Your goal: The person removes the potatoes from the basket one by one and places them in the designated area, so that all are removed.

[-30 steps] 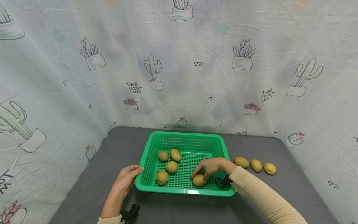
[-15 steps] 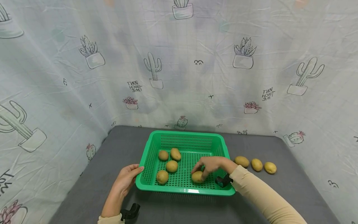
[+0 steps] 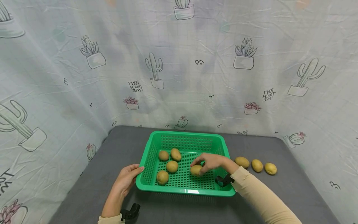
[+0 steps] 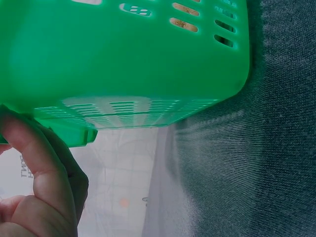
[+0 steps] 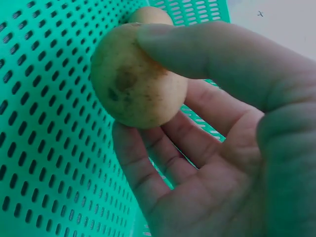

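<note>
A green perforated plastic basket [image 3: 184, 190] stands on the grey table. My left hand [image 3: 127, 179] pinches its left rim between thumb and fingers; in the left wrist view the fingers [image 4: 42, 173] curl under that rim. Inside the basket, toward the right, my right hand [image 3: 211, 162] holds a potato [image 5: 140, 79], thumb on one side and fingers on the other. Several more potatoes lie in the basket's left half: a small round one [image 3: 163, 155], an oblong one [image 3: 176, 154], one in the middle [image 3: 172, 166] and one nearest the front [image 3: 162, 177].
Three potatoes lie in a row on the table right of the basket: one by its wall [image 3: 241, 162], a middle one [image 3: 257, 165] and an outer one [image 3: 270, 168]. A cactus-print curtain [image 3: 179, 74] hangs behind the table [image 3: 92, 186] and along its sides.
My right hand has moved the potato slightly back, away from the basket's front wall, and a little left. The left hand has kept its grip on the rim.
</note>
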Motion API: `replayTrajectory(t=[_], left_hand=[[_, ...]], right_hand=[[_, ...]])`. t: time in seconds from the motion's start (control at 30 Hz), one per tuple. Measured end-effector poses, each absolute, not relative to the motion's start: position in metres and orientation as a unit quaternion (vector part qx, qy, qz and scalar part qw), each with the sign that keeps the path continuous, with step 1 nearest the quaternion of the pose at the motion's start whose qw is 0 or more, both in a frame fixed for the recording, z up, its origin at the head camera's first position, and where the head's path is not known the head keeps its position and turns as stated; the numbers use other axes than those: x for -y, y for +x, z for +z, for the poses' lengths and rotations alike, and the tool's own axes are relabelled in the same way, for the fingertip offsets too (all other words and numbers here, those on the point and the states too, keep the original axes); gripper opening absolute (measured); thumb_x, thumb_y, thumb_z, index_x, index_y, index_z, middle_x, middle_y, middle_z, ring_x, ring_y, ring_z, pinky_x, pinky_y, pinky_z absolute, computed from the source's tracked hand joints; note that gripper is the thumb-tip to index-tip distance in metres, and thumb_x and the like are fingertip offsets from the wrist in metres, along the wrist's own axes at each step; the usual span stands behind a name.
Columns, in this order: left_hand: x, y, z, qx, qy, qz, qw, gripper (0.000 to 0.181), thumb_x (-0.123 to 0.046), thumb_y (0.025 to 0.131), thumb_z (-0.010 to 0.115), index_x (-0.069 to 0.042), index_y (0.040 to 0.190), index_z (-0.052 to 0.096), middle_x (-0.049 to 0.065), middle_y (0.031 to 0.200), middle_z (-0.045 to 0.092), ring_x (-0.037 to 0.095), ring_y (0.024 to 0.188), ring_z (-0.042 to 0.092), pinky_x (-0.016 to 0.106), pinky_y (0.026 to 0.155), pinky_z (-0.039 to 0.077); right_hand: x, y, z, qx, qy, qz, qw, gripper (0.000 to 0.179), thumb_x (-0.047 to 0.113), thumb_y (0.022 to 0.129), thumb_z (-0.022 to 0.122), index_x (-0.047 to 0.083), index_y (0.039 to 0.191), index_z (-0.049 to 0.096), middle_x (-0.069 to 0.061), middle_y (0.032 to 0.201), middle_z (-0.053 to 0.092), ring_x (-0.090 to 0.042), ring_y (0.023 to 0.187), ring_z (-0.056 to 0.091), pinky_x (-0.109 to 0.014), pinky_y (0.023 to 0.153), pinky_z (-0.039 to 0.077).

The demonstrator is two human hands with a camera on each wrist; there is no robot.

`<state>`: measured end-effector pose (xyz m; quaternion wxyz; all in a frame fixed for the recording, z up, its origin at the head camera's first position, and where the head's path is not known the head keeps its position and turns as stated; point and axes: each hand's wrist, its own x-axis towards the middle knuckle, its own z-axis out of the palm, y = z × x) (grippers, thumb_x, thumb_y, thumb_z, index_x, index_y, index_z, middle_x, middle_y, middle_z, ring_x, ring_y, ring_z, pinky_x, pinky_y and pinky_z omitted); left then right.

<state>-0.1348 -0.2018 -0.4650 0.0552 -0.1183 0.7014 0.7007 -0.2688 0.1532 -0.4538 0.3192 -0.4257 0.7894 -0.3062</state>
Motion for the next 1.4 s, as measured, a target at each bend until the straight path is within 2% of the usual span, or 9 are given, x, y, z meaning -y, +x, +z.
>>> replayTrajectory(t=[0.23, 0.37, 0.5, 0.83, 1.0, 1.1, 1.2, 1.4], left_hand=[[0.202, -0.134, -0.465, -0.702, -0.116, 0.7, 0.056, 0.033, -0.017, 0.095, 0.059, 0.009, 0.115, 0.053, -0.002, 0.078, 0.059, 0.008, 0.063, 0.055, 0.025, 0.062, 0.049], [0.202, -0.134, -0.466, -0.701, -0.113, 0.702, 0.055, 0.032, -0.016, 0.095, 0.059, 0.009, 0.114, 0.053, -0.002, 0.077, 0.06, 0.007, 0.062, 0.056, 0.025, 0.062, 0.05], [0.202, -0.134, -0.466, -0.702, -0.113, 0.701, 0.057, 0.034, -0.017, 0.095, 0.058, 0.009, 0.116, 0.052, -0.002, 0.078, 0.06, 0.007, 0.063, 0.056, 0.025, 0.062, 0.05], [0.203, -0.135, -0.465, -0.695, -0.116, 0.707, 0.068, 0.04, -0.019, 0.095, 0.058, 0.012, 0.121, 0.05, 0.0, 0.084, 0.064, 0.007, 0.07, 0.062, 0.025, 0.066, 0.052], [0.203, -0.136, -0.465, -0.692, -0.12, 0.709, 0.069, 0.04, -0.018, 0.095, 0.058, 0.012, 0.121, 0.05, -0.001, 0.084, 0.064, 0.008, 0.07, 0.062, 0.025, 0.067, 0.052], [0.203, -0.135, -0.465, -0.692, -0.118, 0.709, 0.071, 0.04, -0.018, 0.095, 0.058, 0.012, 0.121, 0.05, -0.001, 0.083, 0.064, 0.007, 0.069, 0.062, 0.025, 0.066, 0.052], [0.203, -0.135, -0.465, -0.693, -0.114, 0.709, 0.07, 0.039, -0.018, 0.095, 0.058, 0.011, 0.12, 0.05, -0.001, 0.083, 0.064, 0.007, 0.069, 0.061, 0.025, 0.066, 0.052], [0.203, -0.134, -0.466, -0.699, -0.109, 0.704, 0.063, 0.038, -0.017, 0.096, 0.057, 0.011, 0.121, 0.05, -0.001, 0.083, 0.063, 0.007, 0.067, 0.06, 0.026, 0.065, 0.051]], right_hand=[[-0.155, -0.27, -0.451, -0.788, -0.42, -0.35, 0.285, 0.049, 0.017, 0.085, 0.066, 0.0, 0.13, 0.056, -0.014, 0.13, 0.057, -0.02, 0.105, 0.058, -0.029, 0.085, 0.051], [-0.155, -0.269, -0.449, -0.787, -0.408, -0.377, 0.269, 0.05, 0.02, 0.087, 0.066, -0.001, 0.131, 0.054, -0.017, 0.134, 0.053, -0.027, 0.113, 0.055, -0.03, 0.087, 0.05], [-0.156, -0.269, -0.448, -0.781, -0.402, -0.404, 0.257, 0.051, 0.018, 0.088, 0.067, -0.003, 0.132, 0.052, -0.019, 0.133, 0.052, -0.03, 0.114, 0.054, -0.03, 0.086, 0.051], [-0.159, -0.271, -0.448, -0.761, -0.391, -0.478, 0.199, 0.047, 0.006, 0.088, 0.066, -0.007, 0.13, 0.051, -0.021, 0.124, 0.056, -0.02, 0.104, 0.059, -0.031, 0.08, 0.054], [-0.162, -0.273, -0.448, -0.758, -0.379, -0.508, 0.15, 0.045, -0.002, 0.086, 0.065, -0.006, 0.129, 0.053, -0.022, 0.118, 0.057, -0.024, 0.103, 0.056, -0.034, 0.078, 0.055], [-0.163, -0.273, -0.447, -0.761, -0.361, -0.521, 0.136, 0.046, -0.001, 0.086, 0.066, -0.003, 0.13, 0.053, -0.021, 0.118, 0.057, -0.028, 0.104, 0.055, -0.034, 0.077, 0.054], [-0.165, -0.272, -0.445, -0.758, -0.348, -0.537, 0.125, 0.045, 0.001, 0.086, 0.067, -0.002, 0.129, 0.054, -0.022, 0.118, 0.056, -0.025, 0.102, 0.055, -0.032, 0.076, 0.054], [-0.163, -0.26, -0.425, -0.747, -0.333, -0.566, 0.101, 0.044, -0.006, 0.086, 0.062, -0.011, 0.128, 0.05, -0.03, 0.121, 0.053, -0.016, 0.101, 0.056, -0.03, 0.078, 0.053]])
